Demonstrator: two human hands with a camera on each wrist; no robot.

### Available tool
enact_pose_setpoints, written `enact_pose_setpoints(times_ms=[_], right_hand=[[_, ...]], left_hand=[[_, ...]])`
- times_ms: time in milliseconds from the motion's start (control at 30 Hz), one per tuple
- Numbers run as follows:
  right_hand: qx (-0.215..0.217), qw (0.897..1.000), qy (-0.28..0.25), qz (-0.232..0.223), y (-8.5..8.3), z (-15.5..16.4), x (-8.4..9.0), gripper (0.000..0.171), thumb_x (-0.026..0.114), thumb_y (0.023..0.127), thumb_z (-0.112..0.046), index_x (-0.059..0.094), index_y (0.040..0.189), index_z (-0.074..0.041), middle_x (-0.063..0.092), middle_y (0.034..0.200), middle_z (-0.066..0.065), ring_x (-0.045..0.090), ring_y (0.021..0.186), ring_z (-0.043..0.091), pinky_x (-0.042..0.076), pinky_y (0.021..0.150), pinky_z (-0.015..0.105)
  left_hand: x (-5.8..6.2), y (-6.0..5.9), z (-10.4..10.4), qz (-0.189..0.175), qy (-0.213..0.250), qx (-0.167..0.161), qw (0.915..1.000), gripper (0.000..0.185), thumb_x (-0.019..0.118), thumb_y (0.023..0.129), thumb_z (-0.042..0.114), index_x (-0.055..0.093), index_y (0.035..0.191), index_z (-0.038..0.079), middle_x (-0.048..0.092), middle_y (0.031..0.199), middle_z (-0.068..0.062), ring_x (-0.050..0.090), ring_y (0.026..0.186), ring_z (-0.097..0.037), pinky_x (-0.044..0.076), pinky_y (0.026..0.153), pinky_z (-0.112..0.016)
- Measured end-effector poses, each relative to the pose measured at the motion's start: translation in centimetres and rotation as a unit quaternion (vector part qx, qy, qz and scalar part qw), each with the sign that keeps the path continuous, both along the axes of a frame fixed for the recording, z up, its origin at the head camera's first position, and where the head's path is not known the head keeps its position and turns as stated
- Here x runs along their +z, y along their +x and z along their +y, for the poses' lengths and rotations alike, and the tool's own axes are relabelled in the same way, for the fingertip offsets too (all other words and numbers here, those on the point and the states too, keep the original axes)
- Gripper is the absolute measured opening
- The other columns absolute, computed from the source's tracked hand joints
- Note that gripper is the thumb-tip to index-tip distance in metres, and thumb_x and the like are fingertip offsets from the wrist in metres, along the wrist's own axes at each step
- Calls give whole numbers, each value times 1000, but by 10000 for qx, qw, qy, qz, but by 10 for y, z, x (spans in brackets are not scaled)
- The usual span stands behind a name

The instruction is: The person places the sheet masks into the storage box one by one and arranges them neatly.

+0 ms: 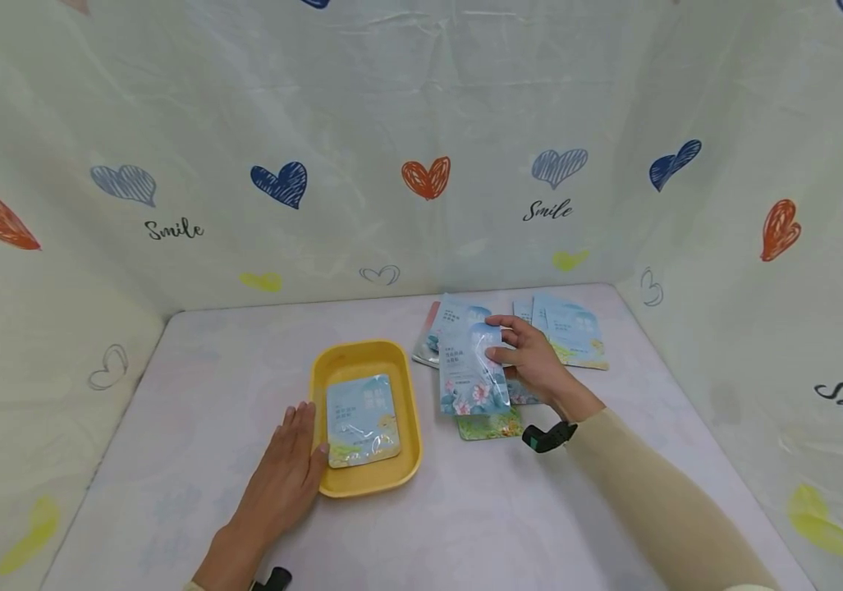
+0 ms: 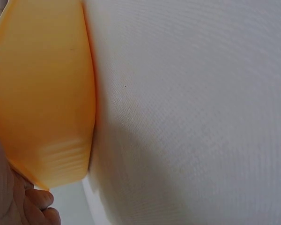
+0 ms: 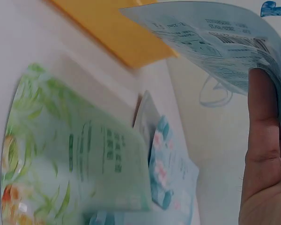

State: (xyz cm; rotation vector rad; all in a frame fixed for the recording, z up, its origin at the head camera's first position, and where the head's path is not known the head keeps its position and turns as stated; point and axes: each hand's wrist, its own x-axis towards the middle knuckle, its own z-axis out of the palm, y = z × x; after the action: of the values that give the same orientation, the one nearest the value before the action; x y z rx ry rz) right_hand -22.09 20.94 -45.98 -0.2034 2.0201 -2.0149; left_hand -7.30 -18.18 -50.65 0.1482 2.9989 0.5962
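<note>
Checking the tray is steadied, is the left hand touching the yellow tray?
Touching: head view shows the left hand lying flat with fingertips against the yellow tray rim.

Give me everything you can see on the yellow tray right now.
The yellow tray is a shallow rounded rectangle, apparently smooth plastic, sitting flat on the pale table left of the loose packets. One light blue sachet lies flat inside it, toward the near end. The left hand rests open against its near left rim, fingers straight. The right hand is clear of it, holding another sachet beside it.
</note>
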Motion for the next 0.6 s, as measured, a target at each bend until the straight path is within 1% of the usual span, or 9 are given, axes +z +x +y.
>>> enact_pose_setpoints(times_ms=[67, 167, 267, 400, 467, 600], right_hand=[[35, 10000, -88, -14, -1, -8, 2, 56, 63, 103, 3, 42, 154, -4, 63, 121, 5, 67, 91, 16, 51, 60, 23], [63, 9998, -160, -34, -2, -19, 3, 55, 62, 103, 3, 43, 154, -4, 63, 119, 5, 65, 88, 15, 42, 58, 24], [67, 9996, -259, -73, -3, -32, 5, 54, 63, 102, 4, 45, 153, -5, 64, 121, 5, 67, 91, 16, 48, 59, 23], [60, 9988, -462, -145, -2, -52, 6, 53, 63, 101, 6, 47, 150, -6, 65, 125, 7, 71, 98, 18, 60, 65, 24], [62, 9980, -593, -206, -1, -63, 6, 53, 63, 100, 8, 49, 149, -6, 66, 125, 8, 72, 99, 18, 64, 68, 27], [158, 9972, -684, -264, 1, -86, 7, 51, 63, 100, 10, 50, 147, -6, 67, 126, 10, 72, 99, 18, 65, 71, 28]], left_hand=[[0, 0, 0, -20, -6, 4, 10000, 73, 42, 114, 35, 9, 168, -1, 13, 176, -21, 9, 164, -40, 17, 131, -61], [0, 0, 1, -26, -2, 4, 10000, 73, 42, 114, 34, 9, 168, 0, 13, 176, -21, 9, 164, -40, 17, 131, -61], [0, 0, 1, -9, -13, 3, 10000, 73, 42, 114, 35, 9, 168, -1, 13, 176, -20, 9, 164, -40, 17, 131, -61], [0, 0, 1, -8, -14, 15, 10000, 73, 42, 113, 35, 10, 168, 0, 13, 177, -20, 9, 164, -40, 17, 131, -60], [0, 0, 1, -6, 0, 23, 10000, 73, 43, 113, 35, 10, 168, 0, 13, 177, -20, 9, 164, -40, 17, 131, -61], [0, 1, 0, 29, 12, 21, 10000, 72, 43, 113, 34, 11, 168, -1, 14, 176, -20, 10, 164, -40, 17, 131, -61]])
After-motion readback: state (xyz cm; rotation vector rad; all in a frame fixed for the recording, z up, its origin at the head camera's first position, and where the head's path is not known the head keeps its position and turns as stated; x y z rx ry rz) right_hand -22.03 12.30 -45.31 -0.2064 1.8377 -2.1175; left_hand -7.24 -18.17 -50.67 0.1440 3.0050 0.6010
